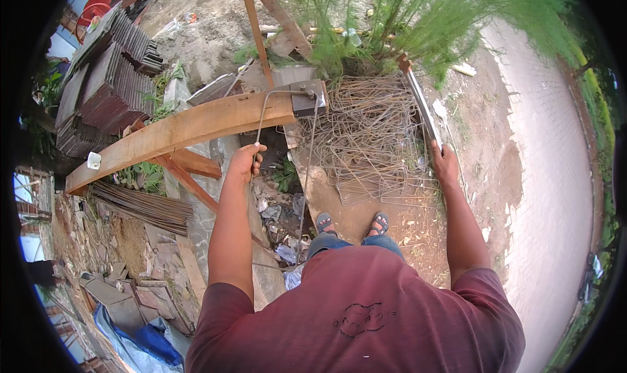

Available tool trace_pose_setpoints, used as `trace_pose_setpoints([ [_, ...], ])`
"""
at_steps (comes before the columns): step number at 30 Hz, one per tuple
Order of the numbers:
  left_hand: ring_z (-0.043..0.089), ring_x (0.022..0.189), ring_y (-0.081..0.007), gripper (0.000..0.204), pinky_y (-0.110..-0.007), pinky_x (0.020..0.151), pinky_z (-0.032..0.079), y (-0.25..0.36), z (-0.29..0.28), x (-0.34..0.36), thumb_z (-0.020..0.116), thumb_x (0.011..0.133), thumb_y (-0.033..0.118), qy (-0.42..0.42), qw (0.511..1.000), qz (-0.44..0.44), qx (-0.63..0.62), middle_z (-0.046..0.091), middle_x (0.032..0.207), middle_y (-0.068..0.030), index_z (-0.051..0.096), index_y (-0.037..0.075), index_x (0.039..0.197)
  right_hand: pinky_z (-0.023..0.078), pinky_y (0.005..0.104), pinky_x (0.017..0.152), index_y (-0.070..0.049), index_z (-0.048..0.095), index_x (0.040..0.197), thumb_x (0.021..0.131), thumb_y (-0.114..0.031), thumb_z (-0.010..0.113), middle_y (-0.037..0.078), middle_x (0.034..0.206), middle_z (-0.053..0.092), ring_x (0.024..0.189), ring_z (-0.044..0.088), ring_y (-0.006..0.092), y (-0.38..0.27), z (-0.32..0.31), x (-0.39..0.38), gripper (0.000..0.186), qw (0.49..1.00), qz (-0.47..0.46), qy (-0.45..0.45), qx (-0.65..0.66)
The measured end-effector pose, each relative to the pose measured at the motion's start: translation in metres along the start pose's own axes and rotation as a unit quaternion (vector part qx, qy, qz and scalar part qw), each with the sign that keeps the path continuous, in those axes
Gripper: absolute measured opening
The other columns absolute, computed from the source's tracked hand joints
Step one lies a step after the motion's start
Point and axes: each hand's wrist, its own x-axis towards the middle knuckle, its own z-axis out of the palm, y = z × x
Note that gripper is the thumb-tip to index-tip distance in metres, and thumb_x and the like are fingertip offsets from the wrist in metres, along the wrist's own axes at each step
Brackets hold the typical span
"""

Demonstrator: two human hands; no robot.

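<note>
My left hand is closed round one side of a thin bent steel rod. From there the rod runs up, turns along the beam's end, passes the pins of a dark metal bending plate and drops back toward me. The plate sits on the near end of a thick wooden beam. Out to the right, my right hand grips the lower end of a silver metal bar with a rusty far end. The bar is apart from the plate and rod.
A tangled pile of bent steel stirrups lies ahead of my feet. Stacked roof tiles and a bundle of straight rods are at left. A feathery green plant hangs over the far side. A paved path runs along the right.
</note>
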Motion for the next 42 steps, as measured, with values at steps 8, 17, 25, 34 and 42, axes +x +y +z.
trace_pose_setpoints([
  [8, 0.043, 0.052, -0.0056, 0.025, -0.02, 0.045, 0.034, -0.003, 0.011, -0.019, 0.055, 0.093, 0.033, 0.107, 0.993, 0.047, -0.003, 0.049, 0.068, 0.0021, 0.06, 0.009, 0.1, 0.051, 0.0412, 0.071, 0.002, 0.065, 0.096, 0.088, -0.048, 0.05, 0.02, 0.083, 0.066, 0.076, 0.065, 0.032, 0.295, -0.013, -0.184, 0.054, 0.79, 0.429, -0.377, -0.222],
  [17, 0.044, 0.057, -0.0076, 0.028, -0.022, 0.052, 0.036, 0.005, 0.188, -0.117, 0.054, 0.095, 0.028, 0.152, 0.933, 0.209, 0.251, 0.047, 0.065, 0.0011, 0.061, 0.003, 0.088, 0.048, 0.0382, 0.062, -0.005, 0.068, 0.095, 0.081, -0.036, 0.063, 0.01, 0.073, 0.064, 0.064, 0.06, 0.0216, 0.443, -0.081, -0.33, 0.034, 0.631, 0.456, -0.591, -0.21],
  [25, 0.052, 0.061, -0.0203, 0.024, -0.033, 0.06, 0.041, -0.007, 0.309, -0.109, 0.06, 0.088, 0.022, 0.046, 0.807, 0.236, 0.539, 0.057, 0.067, -0.0129, 0.064, -0.001, 0.088, 0.04, 0.0376, 0.043, 0.002, 0.056, 0.07, 0.082, -0.037, 0.062, 0.01, 0.054, 0.051, 0.047, 0.051, 0.0214, 0.373, -0.045, -0.139, 0.042, 0.794, 0.477, -0.376, 0.03],
  [34, 0.063, 0.082, -0.0342, 0.028, -0.041, 0.075, 0.047, 0.0, 0.434, 0.037, 0.062, 0.085, 0.03, -0.089, 0.75, 0.223, 0.616, 0.065, 0.084, -0.0195, 0.069, 0.007, 0.097, 0.047, 0.038, 0.045, 0.004, 0.056, 0.079, 0.081, -0.04, 0.064, 0.012, 0.058, 0.055, 0.046, 0.055, 0.0228, 0.377, -0.086, -0.059, 0.045, 0.898, 0.367, -0.235, 0.049],
  [42, 0.036, 0.13, -0.0312, 0.071, -0.05, 0.105, 0.029, 0.071, 0.518, 0.104, 0.062, 0.083, 0.042, 0.029, 0.657, 0.341, 0.672, 0.035, 0.143, -0.015, 0.034, 0.012, 0.141, 0.042, 0.04, 0.043, 0.005, 0.058, 0.075, 0.081, -0.031, 0.064, 0.012, 0.053, 0.05, 0.044, 0.051, 0.0229, 0.445, -0.111, -0.159, 0.037, 0.778, 0.543, -0.314, -0.008],
])
